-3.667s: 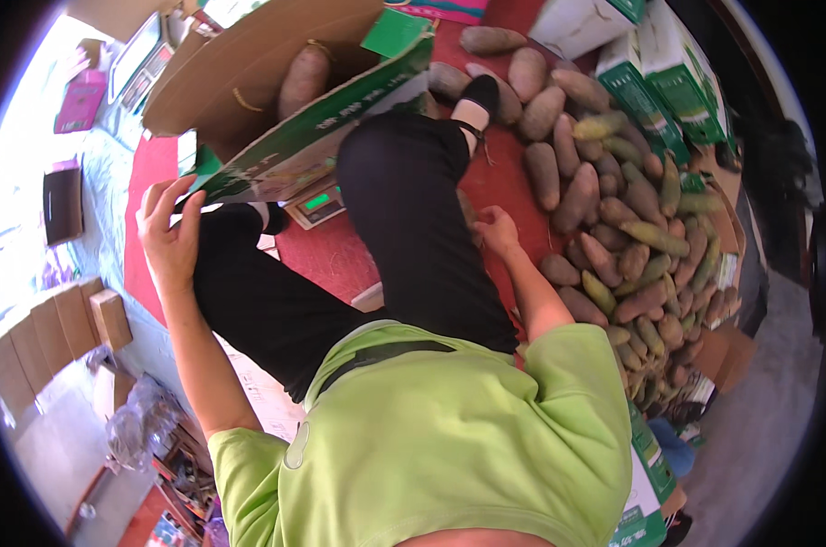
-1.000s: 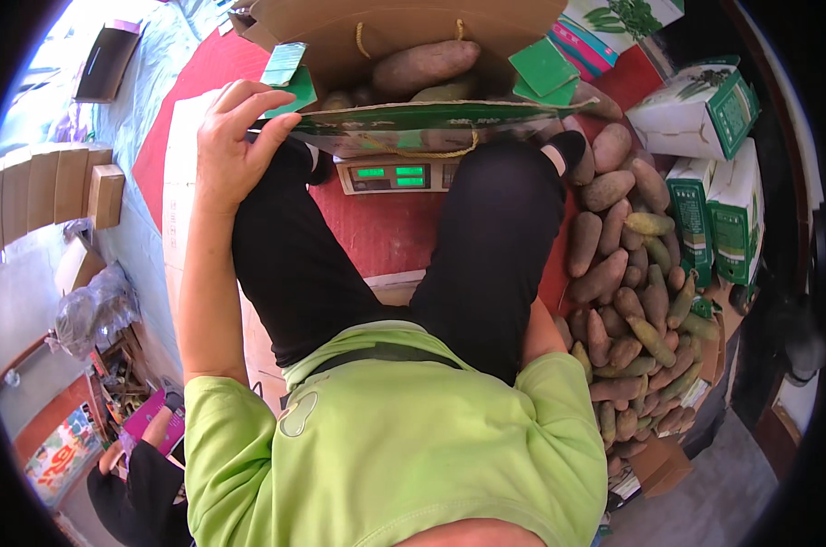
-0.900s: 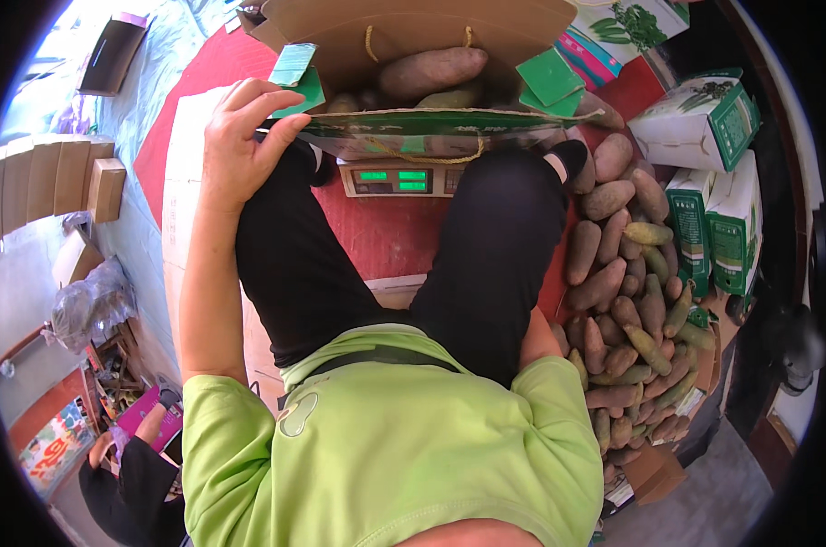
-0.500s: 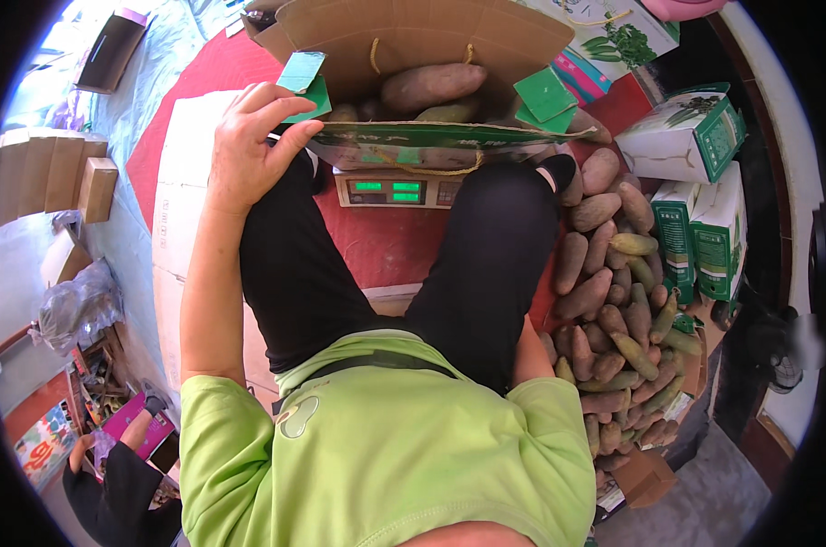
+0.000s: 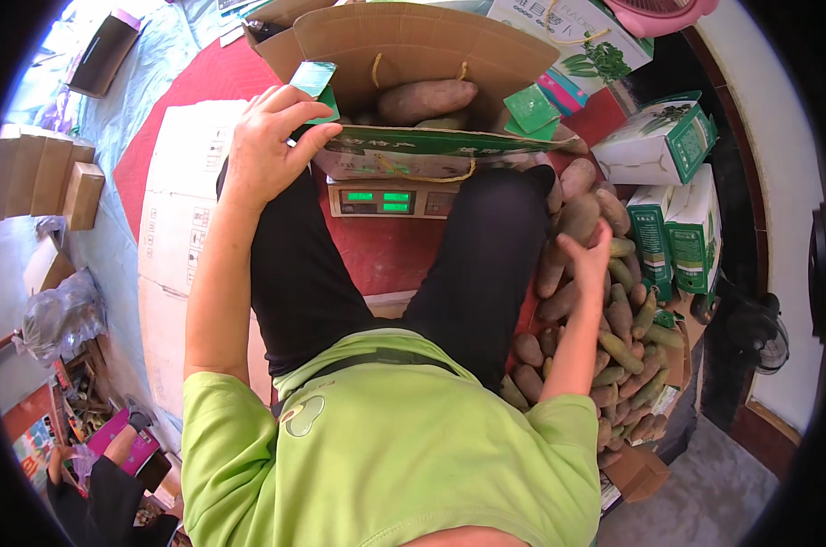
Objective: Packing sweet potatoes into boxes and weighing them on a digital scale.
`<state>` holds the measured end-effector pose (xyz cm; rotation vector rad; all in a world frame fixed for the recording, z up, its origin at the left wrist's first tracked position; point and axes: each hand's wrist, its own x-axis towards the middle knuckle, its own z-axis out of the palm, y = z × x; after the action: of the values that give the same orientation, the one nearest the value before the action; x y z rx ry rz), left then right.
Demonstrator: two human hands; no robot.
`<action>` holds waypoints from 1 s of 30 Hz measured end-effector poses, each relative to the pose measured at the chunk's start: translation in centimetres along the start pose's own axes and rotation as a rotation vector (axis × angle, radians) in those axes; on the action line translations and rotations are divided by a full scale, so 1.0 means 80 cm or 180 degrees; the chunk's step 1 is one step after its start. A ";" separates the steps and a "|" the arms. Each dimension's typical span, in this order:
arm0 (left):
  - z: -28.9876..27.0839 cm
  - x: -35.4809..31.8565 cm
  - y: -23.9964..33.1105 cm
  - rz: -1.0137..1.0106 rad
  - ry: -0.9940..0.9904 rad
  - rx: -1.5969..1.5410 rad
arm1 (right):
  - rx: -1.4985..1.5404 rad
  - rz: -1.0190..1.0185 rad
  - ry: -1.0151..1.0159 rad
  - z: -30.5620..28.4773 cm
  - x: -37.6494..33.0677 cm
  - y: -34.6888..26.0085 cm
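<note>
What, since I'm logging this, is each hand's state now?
Left hand: closed on the box, at its near left corner.
Right hand: holding a brown root vegetable.

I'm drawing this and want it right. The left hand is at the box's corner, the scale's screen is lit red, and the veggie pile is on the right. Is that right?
Not quite: the head view shows the screen on the scale lit green, not red. The rest is right: the left hand is at the corner of the box, and the veggie pile is on the right.
</note>
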<state>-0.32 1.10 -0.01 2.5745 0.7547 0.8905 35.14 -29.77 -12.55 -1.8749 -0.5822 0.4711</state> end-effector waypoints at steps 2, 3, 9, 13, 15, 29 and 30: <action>-0.002 -0.002 -0.001 0.0006 0.0017 0.0009 | 0.0031 -0.0201 -0.0134 0.002 0.023 -0.071; -0.004 -0.003 -0.002 0.0010 0.0028 0.0018 | -0.0050 -0.0519 -0.0188 0.006 0.030 -0.108; -0.006 -0.002 0.001 0.0046 -0.0051 0.0074 | -0.0142 -0.1456 -0.0385 0.053 0.061 -0.253; -0.008 -0.005 0.000 0.0057 -0.0024 0.0153 | -0.0700 -0.2240 -0.0872 0.109 0.084 -0.290; -0.008 -0.003 0.000 0.0010 -0.0060 0.0110 | -0.1002 -0.2524 -0.0978 0.134 0.084 -0.299; -0.003 -0.002 0.003 -0.0054 -0.0099 -0.0002 | -0.0489 -0.2351 -0.1281 0.169 0.061 -0.252; -0.003 0.000 0.006 -0.0051 -0.0106 -0.0049 | -0.0113 -0.2186 -0.0942 0.150 0.060 -0.240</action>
<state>-0.30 0.71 0.42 2.5598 0.7549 0.8432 28.83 -12.01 0.84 -1.5164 -1.3739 0.2756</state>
